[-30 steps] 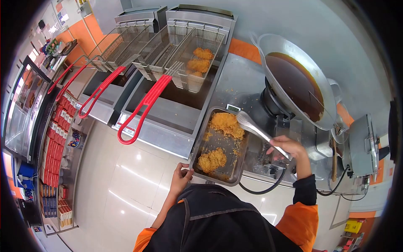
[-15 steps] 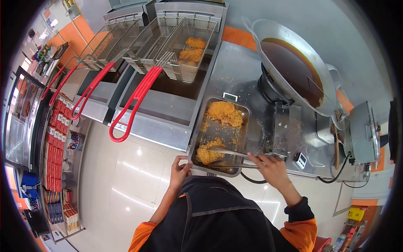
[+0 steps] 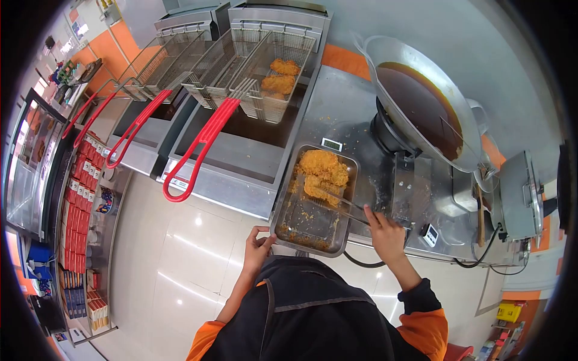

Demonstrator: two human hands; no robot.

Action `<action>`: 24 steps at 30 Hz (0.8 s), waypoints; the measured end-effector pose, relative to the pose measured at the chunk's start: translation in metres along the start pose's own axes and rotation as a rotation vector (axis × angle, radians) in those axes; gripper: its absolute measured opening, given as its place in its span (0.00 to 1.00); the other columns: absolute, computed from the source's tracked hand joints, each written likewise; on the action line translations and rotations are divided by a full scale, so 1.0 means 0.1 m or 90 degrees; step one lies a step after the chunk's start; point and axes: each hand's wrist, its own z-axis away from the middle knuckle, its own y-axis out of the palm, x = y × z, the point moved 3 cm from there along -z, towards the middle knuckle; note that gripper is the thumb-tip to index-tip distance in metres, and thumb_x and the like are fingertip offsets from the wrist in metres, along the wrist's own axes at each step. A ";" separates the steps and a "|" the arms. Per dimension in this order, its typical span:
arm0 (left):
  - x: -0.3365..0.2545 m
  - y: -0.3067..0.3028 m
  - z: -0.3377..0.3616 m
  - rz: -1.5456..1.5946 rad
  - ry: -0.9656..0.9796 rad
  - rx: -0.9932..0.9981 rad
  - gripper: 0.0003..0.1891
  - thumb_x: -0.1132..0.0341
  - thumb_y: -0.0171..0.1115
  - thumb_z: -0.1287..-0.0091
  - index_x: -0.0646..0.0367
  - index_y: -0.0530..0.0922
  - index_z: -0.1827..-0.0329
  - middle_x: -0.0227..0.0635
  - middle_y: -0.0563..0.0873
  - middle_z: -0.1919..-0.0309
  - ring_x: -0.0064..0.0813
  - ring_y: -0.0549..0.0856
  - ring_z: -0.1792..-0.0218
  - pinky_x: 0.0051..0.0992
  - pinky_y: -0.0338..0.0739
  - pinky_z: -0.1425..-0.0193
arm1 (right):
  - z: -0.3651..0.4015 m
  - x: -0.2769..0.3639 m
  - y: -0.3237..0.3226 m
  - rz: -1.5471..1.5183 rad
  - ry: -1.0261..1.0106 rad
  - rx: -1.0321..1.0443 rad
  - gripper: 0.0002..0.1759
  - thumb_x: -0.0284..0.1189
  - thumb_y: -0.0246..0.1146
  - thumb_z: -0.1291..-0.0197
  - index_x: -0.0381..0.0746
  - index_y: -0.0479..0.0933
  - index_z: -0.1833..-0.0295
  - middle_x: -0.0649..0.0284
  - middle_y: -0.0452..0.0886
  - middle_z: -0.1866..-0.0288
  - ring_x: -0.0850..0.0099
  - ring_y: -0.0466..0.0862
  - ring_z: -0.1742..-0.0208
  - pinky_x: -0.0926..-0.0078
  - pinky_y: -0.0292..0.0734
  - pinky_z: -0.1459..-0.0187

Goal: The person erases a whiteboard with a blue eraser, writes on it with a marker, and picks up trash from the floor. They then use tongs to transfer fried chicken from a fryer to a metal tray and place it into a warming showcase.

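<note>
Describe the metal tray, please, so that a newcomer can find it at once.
Find the large wok of brown liquid at the upper right, then the fryer left of it. On the counter between them, at the front edge, sits a shallow rectangular tray, its near left corner at the left hand. Unlike the fryer's wire baskets, it has solid walls, and tongs reach the breaded pieces inside.

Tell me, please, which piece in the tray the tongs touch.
The piece nearer the left hand: the tongs touch it, while the other piece lies beyond.
</note>
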 end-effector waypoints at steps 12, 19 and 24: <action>-0.04 -0.01 -0.01 -0.020 0.002 -0.014 0.08 0.71 0.61 0.37 0.57 0.72 0.57 0.27 0.78 0.83 0.12 0.68 0.84 0.17 0.59 0.81 | 0.02 -0.15 0.10 -0.061 0.084 0.092 0.27 0.28 0.63 0.48 0.47 0.73 0.40 0.65 0.79 0.65 0.67 0.81 0.73 0.70 0.76 0.71; -0.01 -0.02 -0.03 -0.003 0.010 -0.011 0.08 0.72 0.61 0.37 0.57 0.73 0.56 0.26 0.77 0.83 0.13 0.68 0.84 0.17 0.59 0.80 | 0.26 -0.57 0.36 -0.825 0.419 0.388 0.24 0.31 0.65 0.43 0.36 0.73 0.41 0.60 0.84 0.65 0.75 0.83 0.76 0.83 0.71 0.79; 0.00 -0.04 -0.03 0.015 -0.001 -0.004 0.08 0.71 0.60 0.36 0.57 0.73 0.56 0.26 0.77 0.83 0.13 0.69 0.83 0.17 0.60 0.80 | 0.21 -0.71 0.20 -0.798 0.429 0.351 0.24 0.29 0.66 0.45 0.34 0.74 0.43 0.61 0.83 0.64 0.74 0.82 0.77 0.84 0.72 0.78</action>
